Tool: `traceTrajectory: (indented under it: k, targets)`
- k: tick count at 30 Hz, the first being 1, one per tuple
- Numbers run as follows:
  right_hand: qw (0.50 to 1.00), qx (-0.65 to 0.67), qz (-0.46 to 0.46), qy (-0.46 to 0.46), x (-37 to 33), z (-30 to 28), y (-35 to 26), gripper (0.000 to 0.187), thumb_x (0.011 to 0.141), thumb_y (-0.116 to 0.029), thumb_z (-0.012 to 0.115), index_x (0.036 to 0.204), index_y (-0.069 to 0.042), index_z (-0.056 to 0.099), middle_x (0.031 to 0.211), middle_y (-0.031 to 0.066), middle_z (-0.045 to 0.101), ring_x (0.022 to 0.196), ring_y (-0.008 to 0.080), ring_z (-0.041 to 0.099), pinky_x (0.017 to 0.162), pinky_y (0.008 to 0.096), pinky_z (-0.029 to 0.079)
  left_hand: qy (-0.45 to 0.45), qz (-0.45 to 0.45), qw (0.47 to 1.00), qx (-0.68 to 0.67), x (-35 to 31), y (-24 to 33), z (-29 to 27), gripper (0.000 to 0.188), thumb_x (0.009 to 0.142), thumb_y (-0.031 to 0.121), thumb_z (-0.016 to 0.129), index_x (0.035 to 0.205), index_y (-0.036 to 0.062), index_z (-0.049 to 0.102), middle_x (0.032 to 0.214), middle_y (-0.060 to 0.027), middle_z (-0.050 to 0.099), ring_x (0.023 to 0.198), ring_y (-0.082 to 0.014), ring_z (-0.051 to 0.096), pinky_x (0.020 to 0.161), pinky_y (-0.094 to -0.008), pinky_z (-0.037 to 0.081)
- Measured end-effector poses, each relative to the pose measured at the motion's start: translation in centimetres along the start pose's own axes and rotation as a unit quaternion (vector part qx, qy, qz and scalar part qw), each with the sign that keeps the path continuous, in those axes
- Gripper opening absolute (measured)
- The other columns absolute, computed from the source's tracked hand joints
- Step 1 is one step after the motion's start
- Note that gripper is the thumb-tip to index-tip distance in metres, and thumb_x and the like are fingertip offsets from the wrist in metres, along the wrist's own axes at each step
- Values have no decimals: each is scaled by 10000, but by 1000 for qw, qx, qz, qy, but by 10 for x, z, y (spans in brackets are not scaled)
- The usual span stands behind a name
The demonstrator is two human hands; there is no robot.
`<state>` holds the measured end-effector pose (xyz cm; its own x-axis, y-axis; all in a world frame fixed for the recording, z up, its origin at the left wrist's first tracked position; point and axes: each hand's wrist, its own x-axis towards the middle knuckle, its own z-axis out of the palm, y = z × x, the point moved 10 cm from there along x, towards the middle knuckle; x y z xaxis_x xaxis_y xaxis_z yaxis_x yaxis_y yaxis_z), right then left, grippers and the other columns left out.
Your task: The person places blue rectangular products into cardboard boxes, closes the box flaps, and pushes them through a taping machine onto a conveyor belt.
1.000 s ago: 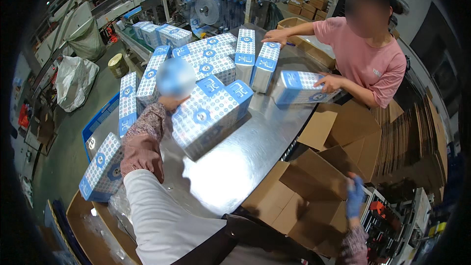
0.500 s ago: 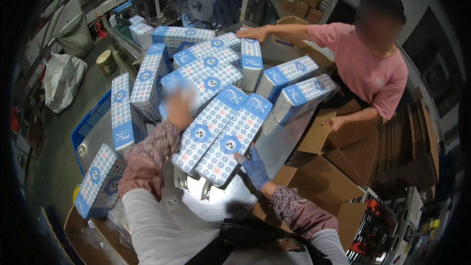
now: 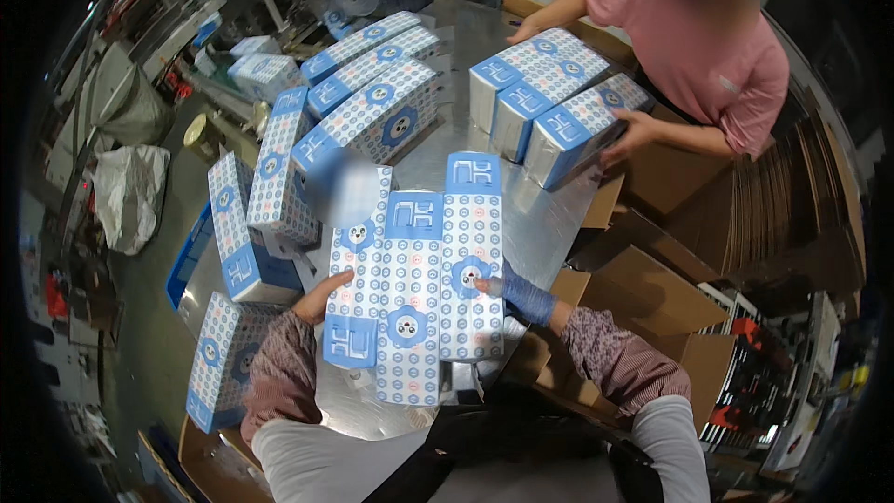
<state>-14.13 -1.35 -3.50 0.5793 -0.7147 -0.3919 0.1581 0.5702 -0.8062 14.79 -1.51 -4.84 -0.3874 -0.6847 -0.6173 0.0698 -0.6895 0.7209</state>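
Three long blue-and-white patterned packs stand side by side in front of me: a left pack (image 3: 356,265), a middle pack (image 3: 410,289) and a right pack (image 3: 472,307). They are offset in length, the middle one sitting nearest my body. My left hand (image 3: 326,296) grips the left pack's outer side, its thumb on top. In a blue glove with the thumb tip bare, my right hand (image 3: 521,293) holds the right pack's outer side. Between them the row is squeezed together. A blur covers the far end of the left pack. The fingers under the sides are hidden.
Several similar packs (image 3: 279,163) stand at the left and far left of the metal table (image 3: 456,56). Across at the right, a co-worker's hands (image 3: 631,135) hold three packs (image 3: 540,84) together. Open cardboard boxes (image 3: 643,298) stand at the right; a blue crate (image 3: 186,256) is left.
My left hand has come back from the farther packs to the side of a third pack, now beside the other two. The co-worker has brought three packs together at the right.
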Motion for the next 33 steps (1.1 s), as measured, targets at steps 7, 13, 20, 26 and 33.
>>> traceTrajectory:
  k: [7,13,20,26,33]
  targets:
    - [999,-4,-41,-13,-67,-2,-22,964,758,-445,733,1445,-20,206,1313,178,473,1206,260,482,989,382,432,78,76,993,-38,-37,-13,65,609,863,342,611,1301,-45,442,1178,-173,587,1024,-241,600,857,-351,494]
    - [936,-137,-320,55,-195,-26,-147,1063,674,-254,838,1464,-24,164,1361,212,431,1247,273,436,1033,391,394,21,229,969,-86,-47,70,167,509,849,272,628,1243,-19,490,1163,-174,562,1044,-267,570,893,-396,467]
    - [901,-155,-352,202,-403,-56,-126,753,709,-253,769,1329,-21,410,1215,141,550,1103,229,526,933,346,453,-452,515,719,112,-91,125,323,724,830,290,649,1418,48,303,1420,-184,364,1271,-316,389,1049,-451,346]
    - [954,-76,-233,173,-445,-58,46,545,858,-342,617,1290,-29,505,1132,104,596,1005,179,551,850,289,464,-575,222,512,599,-27,28,579,1308,567,500,815,1508,116,-8,1552,-204,-17,1437,-349,3,1153,-476,61]
    - [998,68,10,15,-403,-52,145,456,932,-423,530,1150,-26,581,1033,143,646,822,189,650,667,289,532,-503,-100,359,780,142,-190,604,1184,668,724,625,1511,188,-10,1552,-180,67,1428,-372,63,1140,-557,113]
